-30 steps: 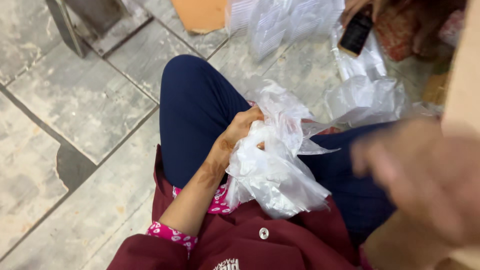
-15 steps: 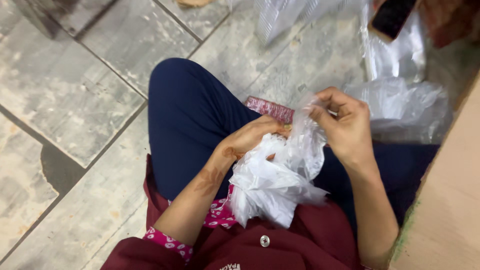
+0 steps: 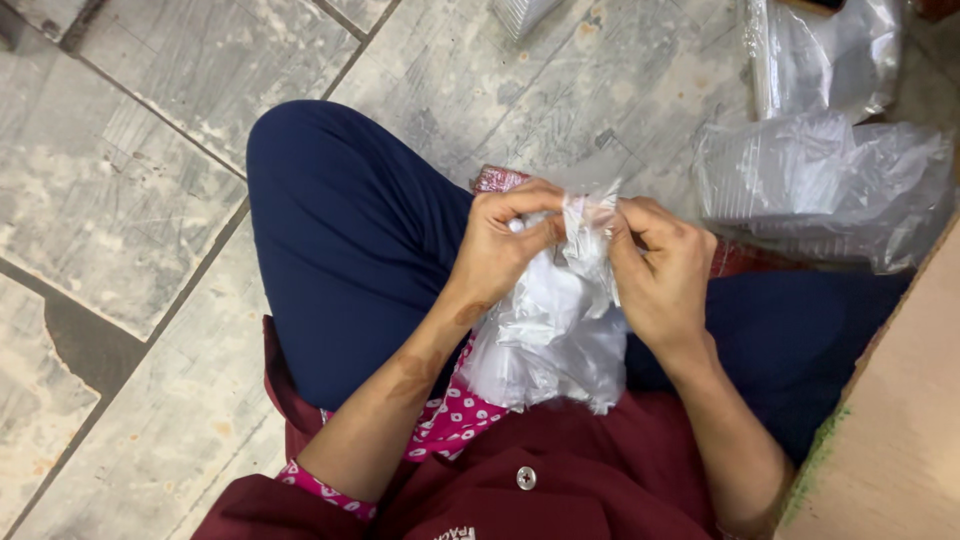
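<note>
I sit on a tiled floor with a crumpled clear plastic bag (image 3: 545, 335) full of white contents in my lap. My left hand (image 3: 500, 245) pinches the gathered top of the bag from the left. My right hand (image 3: 660, 265) grips the same twisted neck from the right, fingers curled around it. Both hands meet at the bag's mouth above my dark blue trouser leg (image 3: 340, 240). A small maroon patterned packet (image 3: 497, 179) peeks out on the floor just beyond my left hand.
A heap of clear plastic bags (image 3: 820, 185) lies on the floor to the right, with more plastic (image 3: 815, 50) behind it. A tan cardboard surface (image 3: 890, 430) rises at the right edge. Grey stone tiles (image 3: 130, 200) spread to the left.
My right hand came in from the blurred right side and took hold of the bag's top. Both hands have gathered the bag's neck together, and the view has shifted down.
</note>
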Demonstrator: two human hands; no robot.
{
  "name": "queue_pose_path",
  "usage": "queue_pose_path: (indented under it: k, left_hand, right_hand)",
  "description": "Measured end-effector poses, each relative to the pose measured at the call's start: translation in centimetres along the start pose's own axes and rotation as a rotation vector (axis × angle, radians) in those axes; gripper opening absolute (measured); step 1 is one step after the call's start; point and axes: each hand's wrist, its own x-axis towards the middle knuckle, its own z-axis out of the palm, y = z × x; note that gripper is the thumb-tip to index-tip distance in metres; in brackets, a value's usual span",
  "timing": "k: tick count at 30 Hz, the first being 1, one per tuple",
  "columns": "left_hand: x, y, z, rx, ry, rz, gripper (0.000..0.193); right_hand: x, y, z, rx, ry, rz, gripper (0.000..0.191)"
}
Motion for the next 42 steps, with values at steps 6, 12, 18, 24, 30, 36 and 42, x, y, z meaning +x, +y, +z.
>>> queue_pose_path:
  k: [6, 12, 18, 24, 30, 36, 42]
  left_hand:
    - [0.3, 0.8, -1.0, -0.180, 0.056, -0.126, 0.011]
    - [0.7, 1.1, -1.4, -0.205, 0.013, -0.131, 0.011]
    - [0.9, 1.0, -1.3, -0.187, 0.043, -0.052, 0.019]
    - [0.9, 1.0, -1.4, -0.044, 0.057, -0.079, 0.021]
    - [0.7, 0.9, -1.6, -0.169, -0.044, -0.223, 0.029]
    - [0.5, 0.4, -1.9, -0.289, 0.077, -0.290, 0.029]
    - [0.5, -0.1, -2.3, -0.083, 0.069, -0.112, 0.032]
  right_hand:
    - [1.0, 1.6, -0.6, 0.249, 0.089, 0.083, 0.011]
    - [1.2, 3.7, -0.3, 0.625, -0.048, 0.171, 0.018]
    - [1.1, 4.7, 0.0, 0.730, -0.038, 0.221, 0.011]
    - [0.8, 4.6, 0.7, 0.648, -0.014, 0.209, 0.010]
    - [0.3, 2.7, 1.2, 0.513, 0.030, 0.121, 0.014]
    - [0.9, 1.1, 0.3, 0.467, 0.031, 0.028, 0.012]
    - [0.9, 2.2, 0.6, 0.558, -0.052, 0.088, 0.015]
